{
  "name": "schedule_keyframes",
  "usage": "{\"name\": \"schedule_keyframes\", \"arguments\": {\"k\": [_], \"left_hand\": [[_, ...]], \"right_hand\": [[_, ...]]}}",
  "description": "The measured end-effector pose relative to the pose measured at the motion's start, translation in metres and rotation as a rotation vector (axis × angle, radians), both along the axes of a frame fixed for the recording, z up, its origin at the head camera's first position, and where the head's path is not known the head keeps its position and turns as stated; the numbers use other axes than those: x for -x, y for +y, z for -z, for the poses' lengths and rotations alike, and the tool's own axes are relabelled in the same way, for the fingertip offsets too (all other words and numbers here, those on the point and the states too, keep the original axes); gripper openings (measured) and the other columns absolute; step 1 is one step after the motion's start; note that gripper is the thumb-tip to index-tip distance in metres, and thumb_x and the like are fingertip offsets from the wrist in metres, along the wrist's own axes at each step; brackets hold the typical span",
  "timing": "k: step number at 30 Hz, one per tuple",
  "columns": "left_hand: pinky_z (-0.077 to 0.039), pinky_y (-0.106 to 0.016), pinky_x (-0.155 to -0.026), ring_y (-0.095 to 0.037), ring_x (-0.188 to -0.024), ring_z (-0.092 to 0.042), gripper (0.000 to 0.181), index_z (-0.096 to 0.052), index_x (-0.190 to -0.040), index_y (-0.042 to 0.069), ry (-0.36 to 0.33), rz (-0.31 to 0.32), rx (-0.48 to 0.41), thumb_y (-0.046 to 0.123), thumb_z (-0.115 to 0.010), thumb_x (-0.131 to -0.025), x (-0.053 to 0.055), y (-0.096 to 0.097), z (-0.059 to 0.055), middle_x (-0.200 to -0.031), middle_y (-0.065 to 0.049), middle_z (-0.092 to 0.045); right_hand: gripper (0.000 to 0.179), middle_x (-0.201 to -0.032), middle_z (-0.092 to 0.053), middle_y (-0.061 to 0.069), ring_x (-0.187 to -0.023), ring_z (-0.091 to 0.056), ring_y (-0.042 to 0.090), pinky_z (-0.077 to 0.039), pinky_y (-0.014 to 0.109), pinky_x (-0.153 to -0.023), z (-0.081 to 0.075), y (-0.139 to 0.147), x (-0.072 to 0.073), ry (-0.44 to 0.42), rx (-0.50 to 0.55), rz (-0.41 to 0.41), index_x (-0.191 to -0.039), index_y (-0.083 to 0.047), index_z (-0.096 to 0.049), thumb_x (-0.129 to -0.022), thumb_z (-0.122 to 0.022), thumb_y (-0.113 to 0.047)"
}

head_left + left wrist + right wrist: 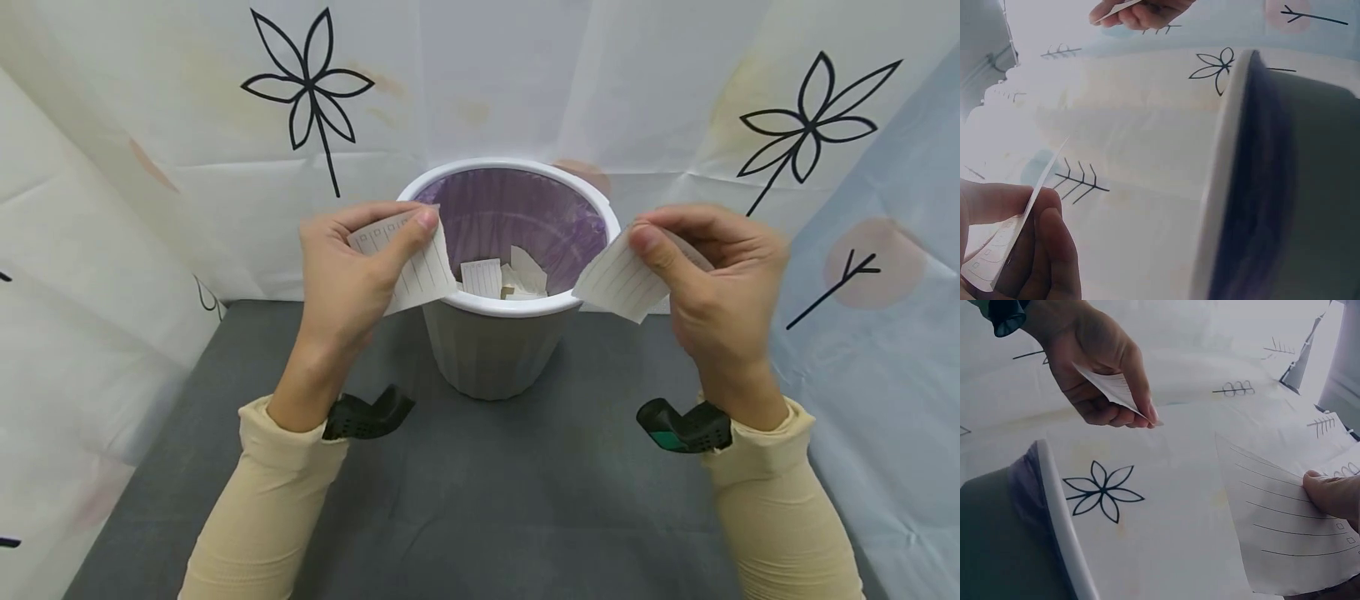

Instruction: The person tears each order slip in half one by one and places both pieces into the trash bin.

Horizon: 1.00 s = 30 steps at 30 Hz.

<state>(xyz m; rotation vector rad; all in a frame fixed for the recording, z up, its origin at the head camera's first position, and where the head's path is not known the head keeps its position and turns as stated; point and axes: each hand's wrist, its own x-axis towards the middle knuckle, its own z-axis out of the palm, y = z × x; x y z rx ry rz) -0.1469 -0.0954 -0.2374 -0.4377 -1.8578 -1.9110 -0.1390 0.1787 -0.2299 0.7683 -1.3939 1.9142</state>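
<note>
My left hand (348,271) pinches a torn piece of lined paper (420,271) between thumb and fingers, at the left rim of a bin. Across from it, my right hand (723,283) pinches another lined paper piece (618,279) near the bin's right rim. Printed lines and small boxes show on the right hand's paper (1285,531) in the right wrist view. Between the hands stands the white bin (495,354) with a purple liner (517,208). Several paper scraps (482,277) lie inside it; the near rim hides part of them.
The bin stands on a dark grey table surface (480,500). White cloth (510,83) with black leaf drawings hangs behind and at the sides. Each wrist wears a black camera mount, the left mount (367,414) and the right mount (684,427).
</note>
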Motion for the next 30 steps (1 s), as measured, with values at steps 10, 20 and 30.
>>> {"name": "schedule_keyframes", "arguments": {"k": [10, 20, 30], "left_hand": [[-0.059, -0.03, -0.07, -0.025, -0.1, -0.061, 0.015, -0.078, -0.096, -0.004, -0.056, 0.059, -0.109, 0.005, -0.081, -0.084, 0.035, 0.001, -0.037, -0.109, -0.017, -0.067], [-0.055, -0.034, -0.074, -0.021, -0.103, -0.057, 0.014, -0.078, -0.097, -0.001, -0.18, 0.111, -0.166, 0.005, -0.081, -0.085, 0.076, 0.015, -0.055, -0.124, -0.009, -0.055], [-0.055, -0.026, -0.062, -0.018, -0.078, -0.064, 0.001, -0.077, -0.088, 0.003, -0.324, 0.177, -0.301, 0.002, -0.078, -0.087, 0.116, 0.03, -0.04, -0.101, -0.01, -0.066]], "right_hand": [[0.017, -0.082, -0.072, 0.021, -0.073, -0.066, 0.026, -0.057, 0.029, -0.073, -0.023, 0.007, 0.036, -0.098, -0.009, -0.016, -0.088, 0.023, -0.068, -0.076, -0.079, 0.018], [0.007, -0.084, -0.072, 0.019, -0.08, -0.064, 0.024, -0.053, 0.031, -0.076, -0.04, 0.002, 0.079, -0.21, -0.035, -0.114, -0.088, 0.015, -0.073, -0.081, -0.075, 0.016], [0.007, -0.083, -0.069, 0.013, -0.077, -0.062, 0.021, -0.055, 0.028, -0.068, -0.021, -0.016, 0.127, -0.428, -0.022, -0.205, -0.086, 0.008, -0.075, -0.086, -0.072, 0.014]]}}
